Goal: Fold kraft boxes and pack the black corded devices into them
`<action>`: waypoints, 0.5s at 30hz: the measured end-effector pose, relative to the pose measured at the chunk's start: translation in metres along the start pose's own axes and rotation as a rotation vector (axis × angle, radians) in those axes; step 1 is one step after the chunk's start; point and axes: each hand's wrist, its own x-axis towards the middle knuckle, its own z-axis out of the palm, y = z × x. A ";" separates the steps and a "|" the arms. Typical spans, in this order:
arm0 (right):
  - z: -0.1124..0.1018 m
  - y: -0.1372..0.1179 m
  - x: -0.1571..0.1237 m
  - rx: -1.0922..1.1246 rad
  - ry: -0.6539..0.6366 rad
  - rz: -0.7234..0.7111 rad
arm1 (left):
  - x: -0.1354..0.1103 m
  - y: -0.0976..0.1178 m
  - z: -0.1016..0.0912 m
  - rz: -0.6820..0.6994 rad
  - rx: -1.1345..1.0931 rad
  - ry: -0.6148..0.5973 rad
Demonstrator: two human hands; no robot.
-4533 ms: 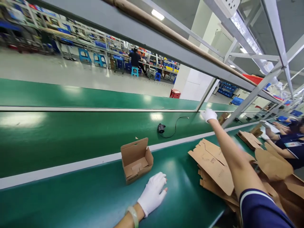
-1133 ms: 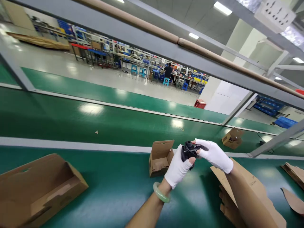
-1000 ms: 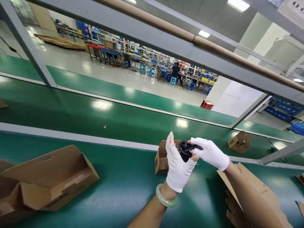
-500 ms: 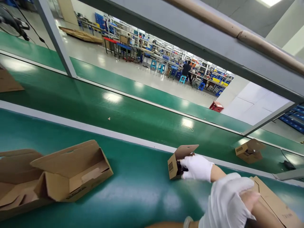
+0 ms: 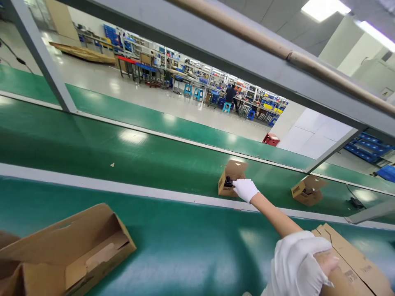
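A small open cardboard box (image 5: 222,187) stands on the farther green belt, its flap raised and a dark item (image 5: 228,181) inside. My right hand (image 5: 245,190), in a white glove, is closed at the box's right side; its fingertips are partly hidden there. Nearer to me, my left hand (image 5: 298,259) wears a loose white glove with some bare fingertips showing. It is wrapped over my right forearm (image 5: 276,218). Under and beside that forearm lies flat folded cardboard (image 5: 354,259) on the nearer belt.
A long open cardboard box (image 5: 101,263) sits at the near left, another carton beside it. Another small open box (image 5: 305,195) stands on the farther belt at right, near a black object (image 5: 356,202). A grey frame (image 5: 216,37) crosses above. One person (image 5: 230,94) sits far off.
My right hand has carried the small box from the nearer belt over the white divider onto the farther belt. My left hand stays over the right forearm. The view has shifted.
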 end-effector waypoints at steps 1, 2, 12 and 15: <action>-0.001 0.003 -0.003 0.011 0.022 0.026 | 0.003 -0.003 -0.002 0.006 0.002 -0.013; -0.001 0.006 -0.009 0.024 0.039 0.052 | 0.006 -0.008 -0.005 0.010 -0.002 -0.027; 0.054 0.164 -0.179 0.221 -0.271 0.710 | -0.002 -0.031 -0.011 0.083 0.052 0.357; 0.077 0.205 -0.235 0.286 -0.418 0.889 | -0.003 -0.033 -0.009 0.030 0.081 0.382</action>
